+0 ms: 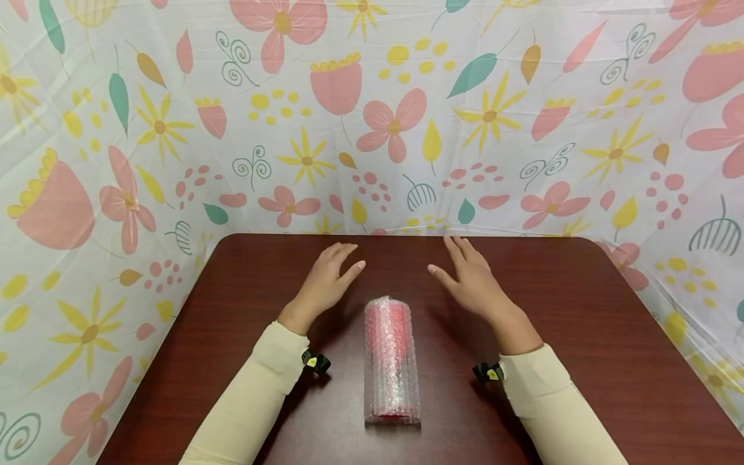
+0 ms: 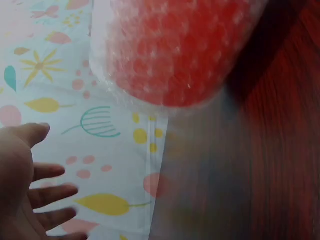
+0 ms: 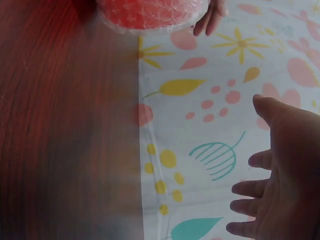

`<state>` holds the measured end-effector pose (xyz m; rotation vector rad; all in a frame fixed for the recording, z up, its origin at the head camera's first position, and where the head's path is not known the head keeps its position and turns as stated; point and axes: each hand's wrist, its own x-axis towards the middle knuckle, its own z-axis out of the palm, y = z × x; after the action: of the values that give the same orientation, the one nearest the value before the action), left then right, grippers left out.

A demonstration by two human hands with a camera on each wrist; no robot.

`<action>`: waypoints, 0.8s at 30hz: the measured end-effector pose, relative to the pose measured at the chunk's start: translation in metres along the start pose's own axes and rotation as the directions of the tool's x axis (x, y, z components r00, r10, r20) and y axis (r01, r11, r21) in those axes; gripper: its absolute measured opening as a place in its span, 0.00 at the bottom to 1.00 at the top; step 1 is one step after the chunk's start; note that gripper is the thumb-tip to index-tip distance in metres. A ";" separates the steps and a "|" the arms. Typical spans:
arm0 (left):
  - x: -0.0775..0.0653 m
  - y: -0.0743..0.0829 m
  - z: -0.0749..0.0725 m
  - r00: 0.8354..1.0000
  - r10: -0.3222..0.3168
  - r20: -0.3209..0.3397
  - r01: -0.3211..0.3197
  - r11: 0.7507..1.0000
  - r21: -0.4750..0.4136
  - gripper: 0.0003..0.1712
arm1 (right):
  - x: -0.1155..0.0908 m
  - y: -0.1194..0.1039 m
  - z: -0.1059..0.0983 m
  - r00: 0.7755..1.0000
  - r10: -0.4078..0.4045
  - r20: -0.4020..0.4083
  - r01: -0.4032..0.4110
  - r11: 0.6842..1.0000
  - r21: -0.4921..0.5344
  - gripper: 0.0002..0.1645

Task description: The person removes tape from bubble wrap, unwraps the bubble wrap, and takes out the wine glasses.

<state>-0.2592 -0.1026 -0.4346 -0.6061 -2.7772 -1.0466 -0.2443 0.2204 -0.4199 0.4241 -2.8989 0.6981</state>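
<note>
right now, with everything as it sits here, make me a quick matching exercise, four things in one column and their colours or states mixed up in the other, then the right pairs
Things
1. wrapped item
2. table
3. cloth backdrop
4. left hand

Colours and states
A. dark reddish brown
B. open, holding nothing
C. red, showing through clear bubbles
D. white, printed with flowers and leaves

Right pairs
1-C, 2-A, 3-D, 4-B
</note>
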 end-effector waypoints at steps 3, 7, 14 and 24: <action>-0.002 0.004 0.001 0.999 0.026 0.021 -0.025 0.999 -0.031 0.34 | -0.001 -0.002 0.000 0.999 -0.032 -0.015 0.032 0.999 0.034 0.49; -0.006 0.010 0.002 0.997 0.062 0.052 -0.060 0.997 -0.042 0.32 | -0.004 -0.006 0.000 0.995 -0.093 -0.043 0.096 0.993 0.065 0.44; -0.012 0.020 0.003 0.986 0.089 0.141 -0.071 0.990 -0.125 0.27 | -0.010 -0.013 0.004 0.981 -0.188 -0.041 0.190 0.981 0.044 0.36; -0.020 0.026 0.008 0.956 0.138 0.259 -0.087 0.977 -0.197 0.24 | -0.020 -0.022 0.011 0.952 -0.306 0.007 0.305 0.951 0.048 0.24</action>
<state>-0.2299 -0.0864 -0.4299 -0.9905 -2.8457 -1.2924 -0.2197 0.2010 -0.4243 0.8637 -2.7420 0.7122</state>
